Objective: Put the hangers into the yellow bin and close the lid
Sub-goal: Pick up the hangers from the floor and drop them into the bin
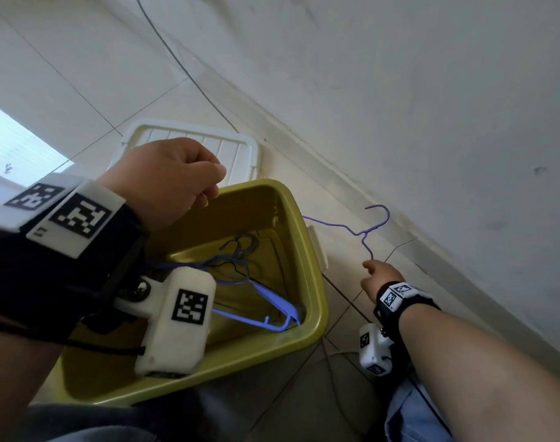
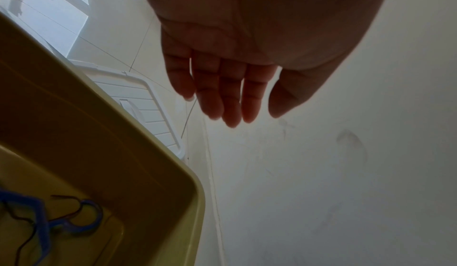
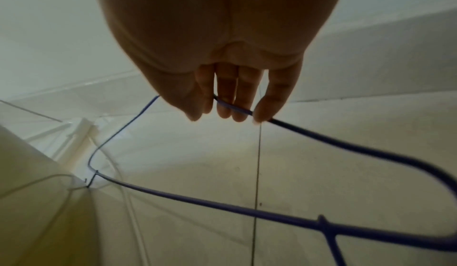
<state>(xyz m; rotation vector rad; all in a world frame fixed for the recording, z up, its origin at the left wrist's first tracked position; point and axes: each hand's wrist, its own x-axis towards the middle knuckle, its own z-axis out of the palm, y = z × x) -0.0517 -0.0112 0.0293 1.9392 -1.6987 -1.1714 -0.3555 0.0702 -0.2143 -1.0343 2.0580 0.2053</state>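
Observation:
The open yellow bin stands on the tiled floor. A blue plastic hanger and dark wire hangers lie inside it. Its white lid lies flat on the floor behind it. My left hand hovers over the bin's far left corner; in the left wrist view the left hand has relaxed fingers and holds nothing. To the right of the bin, my right hand pinches a purple wire hanger by its shoulder wire, hook near the wall. In the right wrist view the right hand's fingers curl round the purple wire.
A white wall with a skirting board runs diagonally close behind the bin and hanger. A thin cable crosses the floor tiles. A white latch sticks out on the bin's right side. My knees in jeans are at the bottom edge.

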